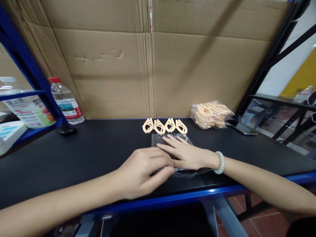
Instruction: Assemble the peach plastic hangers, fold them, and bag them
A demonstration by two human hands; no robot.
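Note:
A clear plastic bag [156, 140] lies flat on the black tabletop in front of me. My right hand [186, 154] rests palm down on it with fingers spread, a pale coiled band [219, 163] around the wrist. My left hand [145, 169] is bent beside the right thumb. Its thumb and fingers come together at the bag's near left part, pinching the film; the fingertips are partly hidden and a little blurred. Just beyond the bag, several cream plastic folding clothes hangers [170, 125] lie in a row.
Bagged cream hangers [212, 113] are piled at the back right, beside a flat dark device [243, 127]. A red-capped water bottle [66, 102] and a black object [67, 129] stand at the back left. Cardboard [111, 75] walls the back; a blue edge [172, 199] runs along the front.

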